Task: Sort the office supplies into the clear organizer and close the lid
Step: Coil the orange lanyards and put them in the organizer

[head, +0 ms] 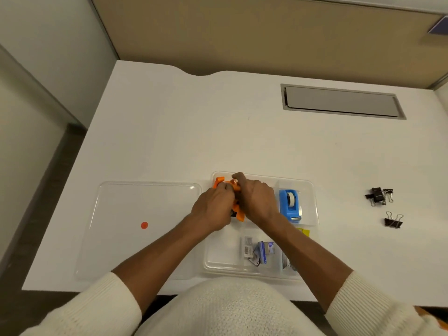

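Observation:
The clear organizer lies open near the desk's front edge, its clear lid flat to its left with an orange dot on it. My left hand and my right hand are both closed around an orange item in the organizer's back left compartment; most of it is hidden by my fingers. A blue tape dispenser sits in the back right compartment. Staple boxes lie in a front compartment. A yellow item shows by my right forearm.
Black binder clips lie loose on the white desk to the right: a small pile and a single clip. A grey cable hatch is set in the desk at the back right. A partition wall stands behind.

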The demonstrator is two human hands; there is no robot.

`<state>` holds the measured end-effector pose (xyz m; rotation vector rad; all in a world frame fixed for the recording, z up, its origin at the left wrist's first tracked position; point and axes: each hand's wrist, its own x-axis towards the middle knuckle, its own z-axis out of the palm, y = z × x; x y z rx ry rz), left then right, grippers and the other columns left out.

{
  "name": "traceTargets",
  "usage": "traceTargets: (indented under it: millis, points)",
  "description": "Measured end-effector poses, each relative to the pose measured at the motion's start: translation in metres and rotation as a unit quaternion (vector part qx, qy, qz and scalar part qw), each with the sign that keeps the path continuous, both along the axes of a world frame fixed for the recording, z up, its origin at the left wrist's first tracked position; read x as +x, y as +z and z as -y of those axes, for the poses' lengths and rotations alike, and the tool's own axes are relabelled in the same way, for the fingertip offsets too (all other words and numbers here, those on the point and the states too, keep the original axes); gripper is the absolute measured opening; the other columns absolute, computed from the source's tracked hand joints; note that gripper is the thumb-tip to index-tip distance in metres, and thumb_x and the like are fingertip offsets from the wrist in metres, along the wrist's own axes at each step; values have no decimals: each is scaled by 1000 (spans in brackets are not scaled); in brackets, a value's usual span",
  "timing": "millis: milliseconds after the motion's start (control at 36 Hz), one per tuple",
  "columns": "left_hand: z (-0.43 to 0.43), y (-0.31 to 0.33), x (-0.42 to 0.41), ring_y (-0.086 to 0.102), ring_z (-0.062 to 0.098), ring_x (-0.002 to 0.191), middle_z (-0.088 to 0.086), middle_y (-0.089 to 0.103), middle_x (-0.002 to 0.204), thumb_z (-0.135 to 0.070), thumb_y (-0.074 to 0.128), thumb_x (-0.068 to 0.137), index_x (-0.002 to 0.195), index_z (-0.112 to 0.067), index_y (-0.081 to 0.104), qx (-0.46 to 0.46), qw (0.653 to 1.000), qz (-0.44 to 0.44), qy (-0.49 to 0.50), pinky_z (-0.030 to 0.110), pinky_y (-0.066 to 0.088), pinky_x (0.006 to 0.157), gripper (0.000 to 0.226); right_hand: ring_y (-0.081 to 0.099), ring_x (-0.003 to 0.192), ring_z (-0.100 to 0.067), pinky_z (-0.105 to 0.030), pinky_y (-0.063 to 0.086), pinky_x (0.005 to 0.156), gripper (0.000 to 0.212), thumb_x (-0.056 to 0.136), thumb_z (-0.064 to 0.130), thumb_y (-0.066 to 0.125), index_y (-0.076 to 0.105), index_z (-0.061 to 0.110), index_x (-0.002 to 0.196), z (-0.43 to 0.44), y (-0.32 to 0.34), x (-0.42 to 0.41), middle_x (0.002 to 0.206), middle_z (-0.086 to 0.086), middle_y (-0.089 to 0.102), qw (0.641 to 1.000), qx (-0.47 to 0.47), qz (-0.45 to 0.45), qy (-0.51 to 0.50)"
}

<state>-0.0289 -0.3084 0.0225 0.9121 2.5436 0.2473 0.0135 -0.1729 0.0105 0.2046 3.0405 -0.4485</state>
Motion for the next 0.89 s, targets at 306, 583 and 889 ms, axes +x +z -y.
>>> traceTargets:
  millis: [306,583,889]
  points:
    - [15,40,-9,60,24,86,2,65,110,-36,68,96,114,-18,61,47,993,-109,19,34,40,68,27,71,97,-17,-41,64,83,54,80,32,89,69,25,129,-42,21,35,121,0,64,972,-232,6,-39]
    - [12,-5,-16,59,24,99,8,58,114,-18,69,94,112,-13,58,18,991,-100,-83,31,45,71,21,60,102,-35,-45,58,73,44,78,14,89,73,6,117,-14,-5,21,109,-15,72,990,11,-46,134]
    - [3,-10,-15,58,25,108,8,63,115,-15,77,86,119,-11,59,-50,981,-159,-101,34,51,81,37,65,99,-31,-50,47,99,44,72,32,93,73,13,107,-6,-16,10,101,-10,71,985,97,-45,134]
